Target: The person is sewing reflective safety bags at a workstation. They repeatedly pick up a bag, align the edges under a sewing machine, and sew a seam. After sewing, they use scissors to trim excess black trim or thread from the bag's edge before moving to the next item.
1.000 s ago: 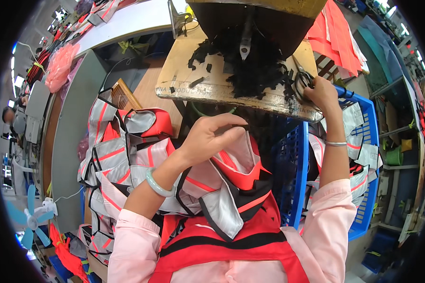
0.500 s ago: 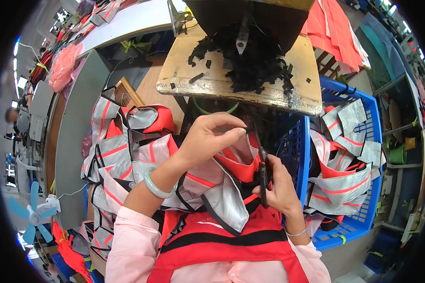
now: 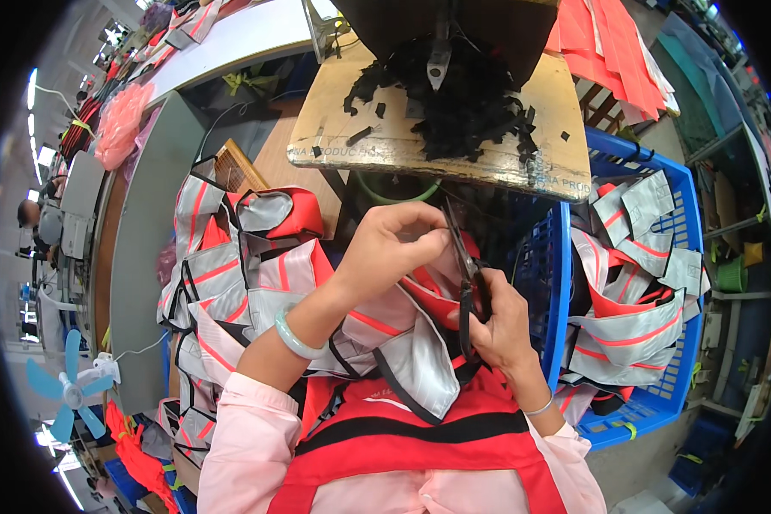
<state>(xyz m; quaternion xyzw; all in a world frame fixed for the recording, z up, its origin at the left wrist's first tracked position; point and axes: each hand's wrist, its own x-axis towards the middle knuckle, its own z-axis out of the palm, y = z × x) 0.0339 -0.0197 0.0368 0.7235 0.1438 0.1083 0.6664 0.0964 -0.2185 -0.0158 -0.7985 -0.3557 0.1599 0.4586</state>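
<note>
My left hand (image 3: 394, 253) is closed above my lap, thumb and forefinger pinched together at the upper edge of a grey and red fabric piece (image 3: 420, 364) with black binding. Exactly what lies between the fingertips is too small to make out. In my right hand (image 3: 505, 325) is a pair of black-handled scissors (image 3: 466, 287), its blades pointing up and away from me. The blades pass just right of my left fingertips and look nearly closed. Part of the fabric piece droops over my red apron (image 3: 411, 471).
Similar grey and red pieces (image 3: 218, 274) are heaped at my left. More fill a blue plastic basket (image 3: 690, 343) at my right. Ahead, a worn wooden board (image 3: 334, 128) under a dark machine carries black scraps (image 3: 463, 120). A green round rim (image 3: 394, 193) shows beneath it.
The scissors have moved slightly up and left, bringing the blades beside my left fingertips. My left hand keeps its pinch. The whole view has shifted a little.
</note>
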